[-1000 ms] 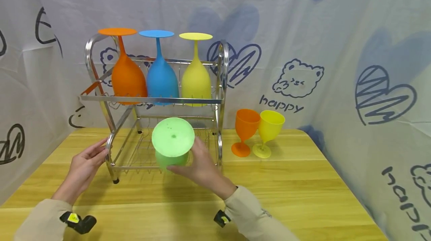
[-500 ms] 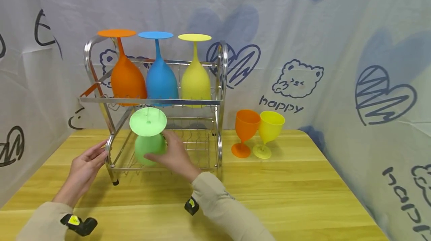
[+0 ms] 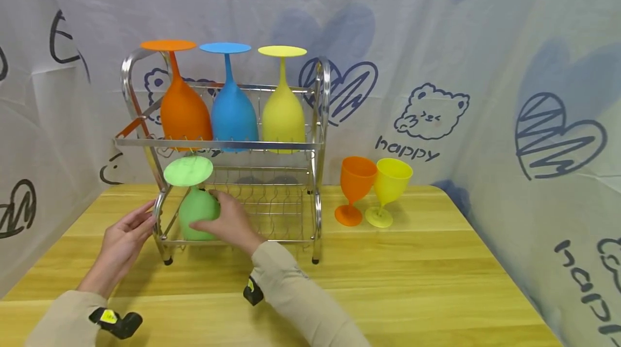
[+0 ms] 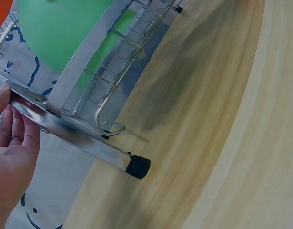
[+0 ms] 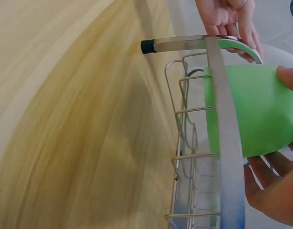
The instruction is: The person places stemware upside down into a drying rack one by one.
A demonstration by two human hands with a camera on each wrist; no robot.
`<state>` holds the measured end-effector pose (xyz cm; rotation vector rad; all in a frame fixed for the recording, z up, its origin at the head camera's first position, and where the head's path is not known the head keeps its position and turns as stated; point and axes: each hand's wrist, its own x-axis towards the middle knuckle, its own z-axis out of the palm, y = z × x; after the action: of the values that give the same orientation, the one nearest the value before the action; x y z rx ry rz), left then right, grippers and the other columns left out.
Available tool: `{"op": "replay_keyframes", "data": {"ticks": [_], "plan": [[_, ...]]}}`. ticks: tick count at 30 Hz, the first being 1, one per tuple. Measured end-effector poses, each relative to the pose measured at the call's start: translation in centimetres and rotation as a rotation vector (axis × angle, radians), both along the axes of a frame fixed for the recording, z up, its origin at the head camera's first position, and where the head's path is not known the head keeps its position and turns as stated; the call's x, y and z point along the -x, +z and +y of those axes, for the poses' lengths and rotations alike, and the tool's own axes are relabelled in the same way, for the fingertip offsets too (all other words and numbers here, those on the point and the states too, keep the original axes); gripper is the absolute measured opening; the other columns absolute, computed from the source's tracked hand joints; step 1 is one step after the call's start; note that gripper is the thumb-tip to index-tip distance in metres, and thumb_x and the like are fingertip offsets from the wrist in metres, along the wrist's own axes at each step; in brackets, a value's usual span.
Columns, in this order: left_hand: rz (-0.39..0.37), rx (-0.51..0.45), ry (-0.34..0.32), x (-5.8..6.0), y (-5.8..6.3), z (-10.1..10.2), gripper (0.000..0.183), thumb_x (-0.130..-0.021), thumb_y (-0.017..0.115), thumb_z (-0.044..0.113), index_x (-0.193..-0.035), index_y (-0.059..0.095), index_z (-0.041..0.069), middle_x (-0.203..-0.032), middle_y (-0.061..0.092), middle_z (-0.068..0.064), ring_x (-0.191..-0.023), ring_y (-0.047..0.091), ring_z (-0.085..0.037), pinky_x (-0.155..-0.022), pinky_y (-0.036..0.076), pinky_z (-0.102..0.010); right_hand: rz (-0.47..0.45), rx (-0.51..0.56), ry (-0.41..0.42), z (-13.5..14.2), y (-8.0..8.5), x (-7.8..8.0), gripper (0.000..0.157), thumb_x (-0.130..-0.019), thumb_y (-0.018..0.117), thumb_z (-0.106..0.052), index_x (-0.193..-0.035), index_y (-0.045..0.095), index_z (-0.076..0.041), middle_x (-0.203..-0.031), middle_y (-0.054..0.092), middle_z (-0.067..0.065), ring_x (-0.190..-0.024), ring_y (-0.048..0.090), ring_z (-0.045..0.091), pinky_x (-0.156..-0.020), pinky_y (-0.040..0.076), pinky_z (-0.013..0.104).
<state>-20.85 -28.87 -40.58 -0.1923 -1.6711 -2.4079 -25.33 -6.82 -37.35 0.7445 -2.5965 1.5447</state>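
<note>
A green goblet (image 3: 198,216) stands upside down at the left end of the lower tier of a metal dish rack (image 3: 271,241), its foot on top. My right hand (image 3: 232,224) grips its bowl from the right, thumb in front and fingers behind. In the right wrist view the green bowl (image 5: 253,109) sits behind the rack's front bar, its rim down at the wires. My left hand (image 3: 125,239) holds the rack's left leg; in the left wrist view thumb and fingers pinch the metal tube (image 4: 65,129).
Upside down on the upper tier are an orange goblet (image 3: 185,112), a blue goblet (image 3: 234,115) and a yellow goblet (image 3: 283,115). Right of the rack, another orange goblet (image 3: 358,180) and another yellow goblet (image 3: 391,181) stand upright on the wooden table (image 3: 412,277).
My right hand has carried the green goblet leftward and into the lower tier, from the middle front to the left end. The left hand has stayed on the rack leg.
</note>
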Motion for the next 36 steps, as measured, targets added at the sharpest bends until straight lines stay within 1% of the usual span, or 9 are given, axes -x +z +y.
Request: {"op": "replay_keyframes", "data": {"ticks": [5,13,19,23,27,31,36], "plan": [[0.005,-0.004,0.005,0.1,-0.1,0.0,0.035,-0.094,0.058,-0.004,-0.115,0.072,0.022,-0.095,0.063,0.003,-0.088,0.061,-0.005,-0.077,0.051,-0.014,-0.028,-0.037,-0.021,-0.4,-0.3,0.0,0.071,-0.075,0.084,-0.032,-0.135,0.052,-0.009,-0.118,0.061,0.000,-0.096,0.058,0.010,-0.075,0.050,0.021],[0.024,-0.017,-0.002,0.0,-0.3,0.0,0.036,-0.094,0.057,-0.006,-0.114,0.072,0.020,-0.093,0.064,0.002,-0.086,0.061,-0.005,-0.076,0.051,-0.014,-0.032,-0.091,-0.002,-1.0,-0.8,0.0,0.070,-0.077,0.082,-0.033,-0.135,0.052,-0.008,-0.115,0.063,0.000,-0.093,0.060,0.009,-0.073,0.051,0.020],[0.033,-0.013,0.003,0.0,-0.3,0.1,0.035,-0.094,0.057,-0.004,-0.114,0.072,0.020,-0.093,0.064,0.002,-0.087,0.061,-0.005,-0.076,0.051,-0.014,-0.052,-0.126,-0.004,-1.4,-0.7,-0.1,0.075,-0.080,0.079,-0.038,-0.140,0.047,-0.008,-0.119,0.062,0.003,-0.094,0.061,0.012,-0.073,0.052,0.023],[0.038,-0.018,0.000,0.0,-0.4,0.0,0.035,-0.094,0.056,-0.005,-0.113,0.072,0.020,-0.093,0.064,0.002,-0.087,0.062,-0.005,-0.076,0.051,-0.014,-0.063,-0.141,-0.005,-1.4,-0.5,-0.2,0.073,-0.080,0.079,-0.038,-0.139,0.047,-0.007,-0.117,0.063,0.003,-0.093,0.061,0.012,-0.073,0.052,0.023],[0.036,-0.023,-0.001,-0.1,-0.4,0.0,0.036,-0.094,0.056,-0.006,-0.113,0.072,0.020,-0.093,0.065,0.002,-0.087,0.062,-0.005,-0.077,0.051,-0.014,-0.081,-0.151,-0.014,-1.4,-0.5,-0.3,0.075,-0.080,0.079,-0.040,-0.140,0.046,-0.009,-0.118,0.063,0.004,-0.094,0.062,0.013,-0.073,0.052,0.025],[0.026,-0.006,0.006,0.0,-0.4,0.0,0.035,-0.094,0.057,-0.004,-0.113,0.072,0.021,-0.094,0.065,0.003,-0.087,0.062,-0.005,-0.077,0.051,-0.014,-0.077,-0.155,-0.022,-1.3,-0.5,-0.4,0.081,-0.079,0.080,-0.040,-0.145,0.042,-0.011,-0.124,0.060,0.003,-0.099,0.060,0.013,-0.077,0.052,0.027],[0.010,0.033,0.026,0.1,-0.4,-0.1,0.033,-0.094,0.059,0.000,-0.114,0.071,0.024,-0.095,0.065,0.004,-0.087,0.062,-0.004,-0.075,0.051,-0.014,-0.035,-0.169,-0.023,-0.8,-0.5,-0.7,0.090,-0.078,0.080,-0.041,-0.149,0.034,-0.009,-0.140,0.048,0.005,-0.117,0.053,0.017,-0.091,0.049,0.034]]}}
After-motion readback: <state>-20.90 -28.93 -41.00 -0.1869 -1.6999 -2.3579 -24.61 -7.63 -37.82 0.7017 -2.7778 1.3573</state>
